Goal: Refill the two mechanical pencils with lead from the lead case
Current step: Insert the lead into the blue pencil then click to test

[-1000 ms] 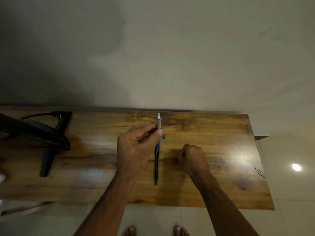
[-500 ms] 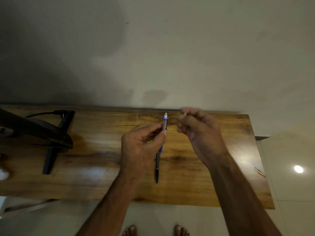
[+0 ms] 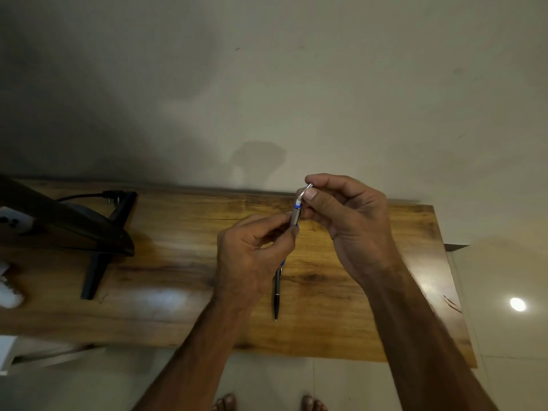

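My left hand (image 3: pixel 252 256) is shut on a grey and blue mechanical pencil (image 3: pixel 295 216), holding it upright above the wooden table (image 3: pixel 178 292). My right hand (image 3: pixel 350 223) pinches a small silver piece (image 3: pixel 307 188), tilted, right at the pencil's white top end. A black mechanical pencil (image 3: pixel 276 295) lies on the table below my left hand, tip toward me, its upper end hidden by the hand. The lead case is not visible; my hands cover that part of the table.
A black monitor stand (image 3: pixel 98 253) with a cable (image 3: pixel 83 197) occupies the table's left part. A white object (image 3: pixel 9 292) sits at the left edge. The wall is directly behind the table. Tiled floor (image 3: pixel 504 292) lies to the right, and my bare feet (image 3: pixel 267 403) show below.
My right hand lifted off the table and came up to the top of the held pencil with the small silver piece. My left hand tilted the pencil slightly right.
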